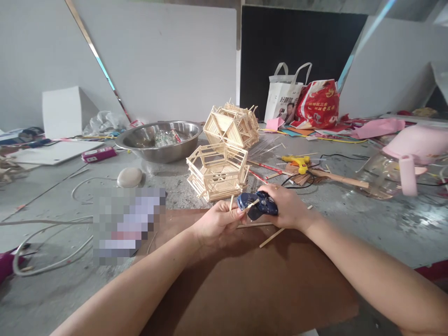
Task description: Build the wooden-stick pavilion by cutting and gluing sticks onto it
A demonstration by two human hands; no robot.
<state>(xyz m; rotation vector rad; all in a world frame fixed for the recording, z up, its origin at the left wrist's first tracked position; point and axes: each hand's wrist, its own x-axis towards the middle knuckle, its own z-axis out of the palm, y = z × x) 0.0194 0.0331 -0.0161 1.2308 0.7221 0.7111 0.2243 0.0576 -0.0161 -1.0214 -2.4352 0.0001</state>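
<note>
Pinched in my left hand (219, 221) is a thin pale wooden stick (231, 202), held upright. My right hand (287, 207) wraps round a dark blue hand tool (269, 204) whose exact kind I cannot make out. A short stick piece (252, 204) crosses the tool's front, close to my left thumb. Below my hands, a loose stick (271, 238) lies slanted on a brown board (259, 289). Just beyond them stands an open, many-sided frame of glued sticks (219, 179), and a fuller stick structure (229, 126) sits behind it.
At the back left is a steel basin (157, 151) holding clear plastic. A yellow glue gun (297, 162) with a black cord lies right, near a pink-lidded clear jug (381, 172). A white puck-shaped device (130, 177) and a blurred-out flat object (129, 228) are left.
</note>
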